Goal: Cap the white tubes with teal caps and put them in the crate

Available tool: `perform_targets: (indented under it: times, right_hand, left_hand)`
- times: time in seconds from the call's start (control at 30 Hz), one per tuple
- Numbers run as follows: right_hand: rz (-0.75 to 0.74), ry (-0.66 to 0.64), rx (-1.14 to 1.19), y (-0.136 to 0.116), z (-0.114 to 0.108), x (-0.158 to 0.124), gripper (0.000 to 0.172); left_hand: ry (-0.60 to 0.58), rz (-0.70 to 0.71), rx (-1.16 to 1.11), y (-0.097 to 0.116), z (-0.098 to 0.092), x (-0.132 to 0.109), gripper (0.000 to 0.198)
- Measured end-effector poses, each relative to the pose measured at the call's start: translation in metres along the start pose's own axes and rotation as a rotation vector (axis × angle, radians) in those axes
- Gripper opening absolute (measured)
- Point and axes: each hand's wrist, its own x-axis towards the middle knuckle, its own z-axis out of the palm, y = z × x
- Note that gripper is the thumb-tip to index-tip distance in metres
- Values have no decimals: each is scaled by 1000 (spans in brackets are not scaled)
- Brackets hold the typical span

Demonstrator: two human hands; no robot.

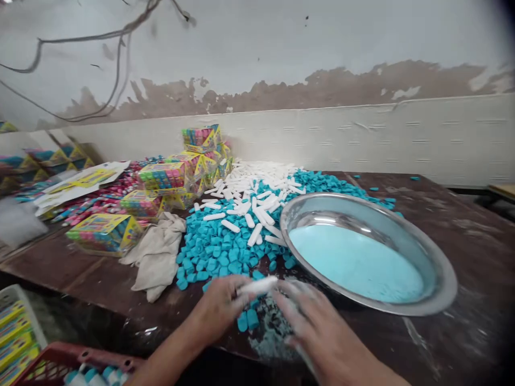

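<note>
My left hand (225, 305) is closed on a white tube (259, 286), pinching it near its left end over the table's front edge. My right hand (314, 316) is at the tube's other end, smeared by motion, with powder on its fingers; I cannot tell whether it grips anything. Beyond both hands spreads a heap of blue caps (225, 257). Loose white tubes (257, 214) lie on top of the caps, and more are piled behind them. A few blue caps (248, 320) lie between my hands near the table edge.
A steel basin (438, 273) with pale blue powder (354, 262) stands at right. Left of the caps are a crumpled cloth (161, 252) and stacked colourful packs (164, 177). A red crate (76, 354) holding white tubes with blue caps is at lower left. Cables (80, 38) hang on the wall.
</note>
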Motion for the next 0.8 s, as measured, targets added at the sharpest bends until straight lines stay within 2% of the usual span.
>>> perform_targets:
  times: [0.07,0.13,0.2,0.23,0.3,0.37,0.47,0.53,0.63,0.8]
  right_hand:
    - [-34,-62,-63,-12,3,8,48]
    - [-19,-77,-91,-16,1,6,47]
    - [16,-66,-80,-9,-7,-2,45]
    - [53,-64,-60,0,-14,-6,44]
    - [168,-95,-4,26,-28,-9,40]
    - [347,-165,47,62,-40,-8,33]
    - [536,-367,55,114,-45,-3,26]
    - [567,-546,16,139,-40,2,22]
    - [523,-708,-81,159,-24,11,21]
    - [497,-735,-153,164,0,23,20]
  left_hand:
    - [-71,61,-160,19,20,-9,28]
    - [-131,75,-267,29,35,-10,29]
    - [-129,85,-297,28,45,-6,26]
    - [-87,93,-283,23,48,-3,25]
    - [79,96,-232,7,51,1,30]
    - [276,64,-176,-18,52,0,32]
    - [522,24,-36,-61,55,-8,28]
    - [628,43,96,-87,61,-16,26]
    - [700,144,252,-110,69,-23,25]
    - [697,280,352,-117,75,-23,26]
